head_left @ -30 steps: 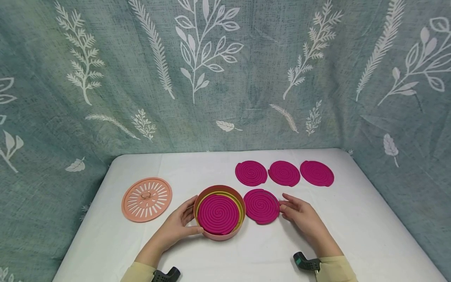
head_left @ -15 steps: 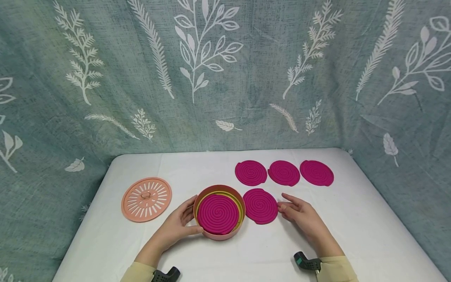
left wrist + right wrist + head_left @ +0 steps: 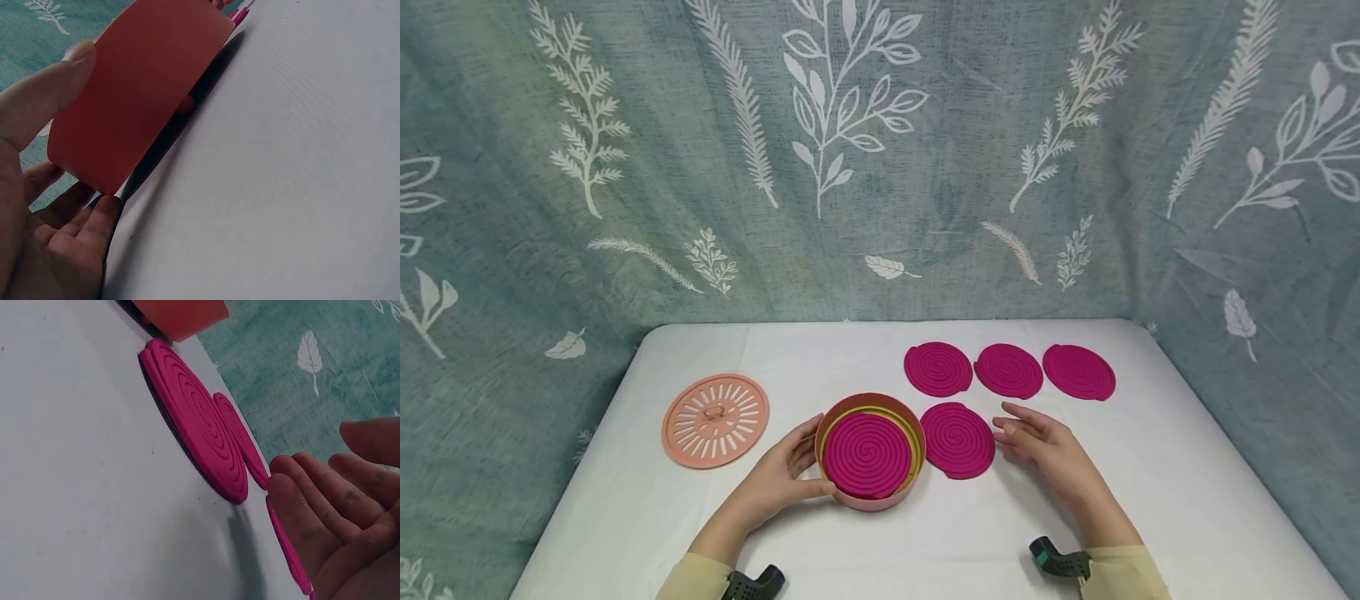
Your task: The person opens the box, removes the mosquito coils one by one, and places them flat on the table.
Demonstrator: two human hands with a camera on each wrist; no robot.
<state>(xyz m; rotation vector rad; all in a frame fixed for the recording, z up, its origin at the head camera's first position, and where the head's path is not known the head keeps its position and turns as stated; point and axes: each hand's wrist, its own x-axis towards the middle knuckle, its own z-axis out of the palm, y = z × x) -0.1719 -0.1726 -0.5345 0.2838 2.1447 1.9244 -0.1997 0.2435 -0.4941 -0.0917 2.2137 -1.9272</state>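
Observation:
In the head view, a round orange tin (image 3: 870, 504) with a yellowish inner ring stands on the white table. A magenta mosquito coil (image 3: 867, 455) lies inside it. My left hand (image 3: 786, 471) grips the tin's left side, thumb at the near rim and fingers round the back; the left wrist view shows its wall (image 3: 137, 87) between thumb and fingers. Another magenta coil (image 3: 958, 441) lies flat just right of the tin. Beside that coil's right edge hovers my right hand (image 3: 1045, 446), fingers loosely extended and holding nothing; a gap separates them in the right wrist view.
Three more magenta coils lie in a row at the back: a left one (image 3: 937, 369), a middle one (image 3: 1008, 371) and a right one (image 3: 1078, 372). An orange slotted lid (image 3: 715, 421) rests at the left. Behind the table (image 3: 917, 558) hangs a green leaf-patterned curtain (image 3: 940, 192).
The coil right of the tin slid very slightly left, then my right hand's fingertips came off its edge and lifted a little. My left hand keeps its grip on the tin.

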